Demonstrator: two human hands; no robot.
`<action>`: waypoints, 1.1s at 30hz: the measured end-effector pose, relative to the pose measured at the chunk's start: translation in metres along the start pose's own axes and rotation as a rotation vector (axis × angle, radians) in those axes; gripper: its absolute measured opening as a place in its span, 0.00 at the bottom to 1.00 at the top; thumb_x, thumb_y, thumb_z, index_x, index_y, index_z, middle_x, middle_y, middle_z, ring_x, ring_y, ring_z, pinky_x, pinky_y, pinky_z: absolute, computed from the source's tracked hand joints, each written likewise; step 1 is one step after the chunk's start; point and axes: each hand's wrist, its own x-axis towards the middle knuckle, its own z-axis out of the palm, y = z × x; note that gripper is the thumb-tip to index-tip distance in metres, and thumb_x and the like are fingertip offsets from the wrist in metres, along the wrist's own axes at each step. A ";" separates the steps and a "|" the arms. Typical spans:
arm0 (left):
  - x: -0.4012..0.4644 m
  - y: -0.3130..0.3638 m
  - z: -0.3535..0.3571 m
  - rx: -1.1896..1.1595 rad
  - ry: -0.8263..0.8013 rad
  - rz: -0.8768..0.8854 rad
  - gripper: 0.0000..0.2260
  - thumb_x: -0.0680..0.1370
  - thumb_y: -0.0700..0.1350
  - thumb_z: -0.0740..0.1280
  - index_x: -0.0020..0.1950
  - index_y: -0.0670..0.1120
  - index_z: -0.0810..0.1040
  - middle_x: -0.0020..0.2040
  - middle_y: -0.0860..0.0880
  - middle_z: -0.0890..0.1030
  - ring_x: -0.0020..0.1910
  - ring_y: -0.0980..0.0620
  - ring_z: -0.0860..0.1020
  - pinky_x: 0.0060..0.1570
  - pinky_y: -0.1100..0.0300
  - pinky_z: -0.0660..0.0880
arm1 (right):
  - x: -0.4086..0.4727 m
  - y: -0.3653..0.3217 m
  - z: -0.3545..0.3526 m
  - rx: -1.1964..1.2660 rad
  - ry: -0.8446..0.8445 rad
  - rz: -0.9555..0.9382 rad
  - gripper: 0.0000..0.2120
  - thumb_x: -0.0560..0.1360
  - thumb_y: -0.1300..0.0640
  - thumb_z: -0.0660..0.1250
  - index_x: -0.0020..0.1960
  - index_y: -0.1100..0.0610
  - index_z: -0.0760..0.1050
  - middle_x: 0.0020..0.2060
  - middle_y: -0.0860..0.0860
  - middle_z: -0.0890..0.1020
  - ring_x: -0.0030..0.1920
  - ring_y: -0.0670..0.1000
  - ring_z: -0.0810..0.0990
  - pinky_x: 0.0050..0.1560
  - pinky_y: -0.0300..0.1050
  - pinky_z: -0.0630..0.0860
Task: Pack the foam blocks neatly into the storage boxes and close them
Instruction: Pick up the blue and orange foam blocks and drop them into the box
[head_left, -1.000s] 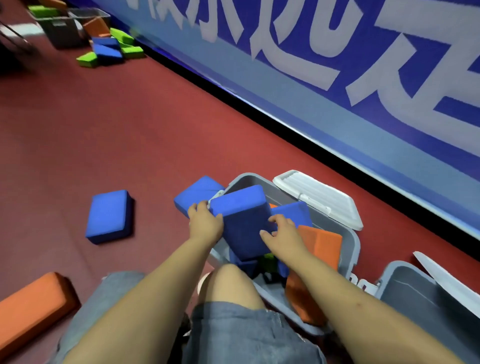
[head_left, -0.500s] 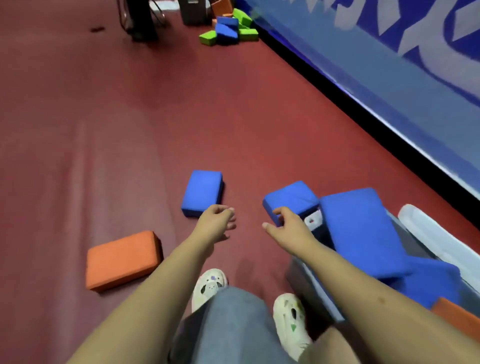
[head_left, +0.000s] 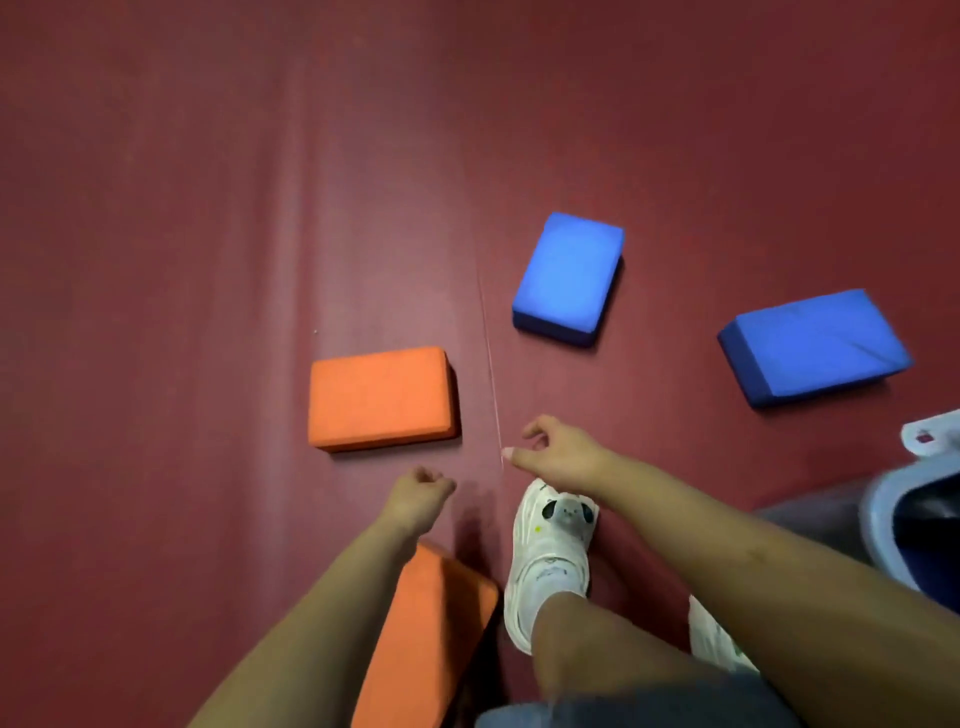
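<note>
While both hands hover empty over the dark red floor (head_left: 208, 208), the left hand (head_left: 418, 493) is loosely curled and the right hand (head_left: 558, 449) half-open. Just beyond them lies a rectangular orange foam block (head_left: 379, 397); two rectangular blue foam blocks (head_left: 569, 278) (head_left: 815, 345) lie farther right. A grey plastic storage box (head_left: 883, 512) shows at the right edge.

Dim, even light, soft short shadows, wide-angle bending, slight blur.
</note>
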 end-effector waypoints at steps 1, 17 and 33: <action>0.012 -0.016 -0.001 0.076 0.016 -0.020 0.03 0.77 0.43 0.65 0.49 0.47 0.71 0.49 0.46 0.75 0.46 0.50 0.73 0.39 0.62 0.69 | 0.010 0.000 0.011 -0.015 -0.042 0.005 0.24 0.74 0.44 0.67 0.65 0.56 0.69 0.60 0.54 0.75 0.54 0.53 0.76 0.54 0.43 0.72; 0.082 -0.141 -0.011 0.191 -0.258 -0.279 0.44 0.65 0.42 0.79 0.74 0.43 0.59 0.65 0.43 0.71 0.59 0.48 0.72 0.57 0.57 0.71 | 0.043 0.026 0.070 0.137 -0.195 0.014 0.24 0.75 0.46 0.67 0.66 0.54 0.68 0.62 0.53 0.74 0.60 0.50 0.75 0.59 0.40 0.70; 0.050 -0.022 -0.042 0.339 -0.314 0.175 0.41 0.55 0.57 0.82 0.61 0.54 0.66 0.58 0.50 0.71 0.57 0.53 0.74 0.56 0.55 0.76 | 0.041 0.026 0.042 0.070 -0.181 -0.121 0.45 0.64 0.46 0.78 0.74 0.43 0.56 0.72 0.49 0.60 0.71 0.49 0.62 0.63 0.39 0.64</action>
